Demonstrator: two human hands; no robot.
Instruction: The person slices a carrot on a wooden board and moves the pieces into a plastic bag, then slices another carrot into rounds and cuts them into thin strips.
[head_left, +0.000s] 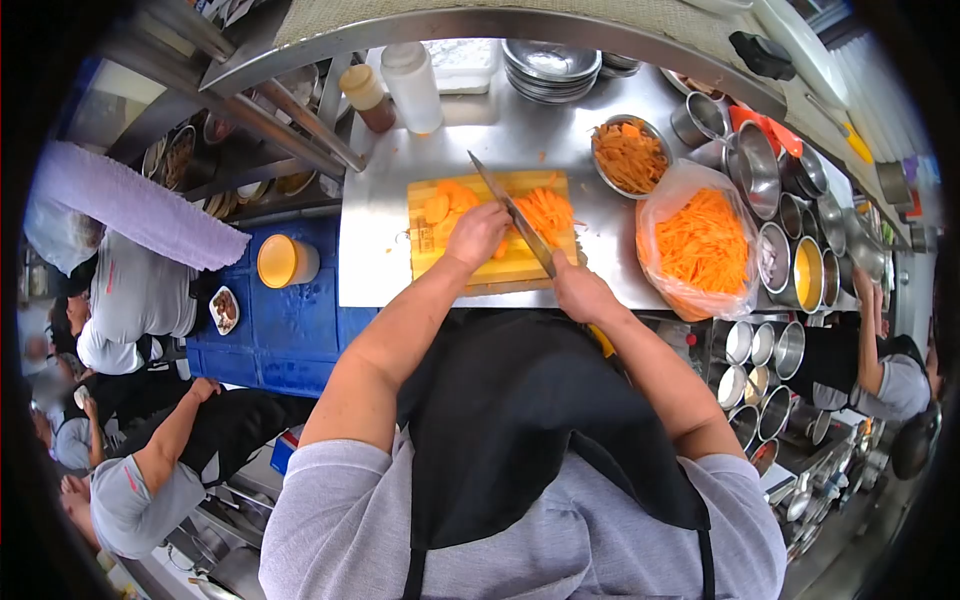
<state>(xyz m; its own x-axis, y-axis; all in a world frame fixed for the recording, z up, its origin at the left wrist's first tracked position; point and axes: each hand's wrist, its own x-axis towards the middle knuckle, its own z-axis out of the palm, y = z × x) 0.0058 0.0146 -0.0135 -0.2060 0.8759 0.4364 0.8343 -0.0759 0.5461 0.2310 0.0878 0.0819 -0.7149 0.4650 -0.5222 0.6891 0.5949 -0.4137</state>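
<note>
My right hand point(583, 290) is wrapped around the handle of a long kitchen knife point(512, 212). Its blade slants up and left across a yellow wooden cutting board point(425, 262). Beside the blade, the curled fingers of my left hand point(480, 232) press down on carrot slices, mostly hidden beneath them. More round carrot slices point(450, 198) lie on the board's left part. Right of the blade is a pile of cut carrot strips point(545, 210). Shredded carrot fills an open clear plastic bag point(700, 240) on the right, and a metal bowl point(600, 180) holds more carrot pieces.
Two squeeze bottles point(410, 88) and stacked metal bowls point(552, 70) stand at the back. Metal containers point(755, 170) crowd the right side. A metal shelf point(480, 30) spans overhead. An orange-lidded tub point(287, 262) sits on a blue surface at left. Other people work on both sides.
</note>
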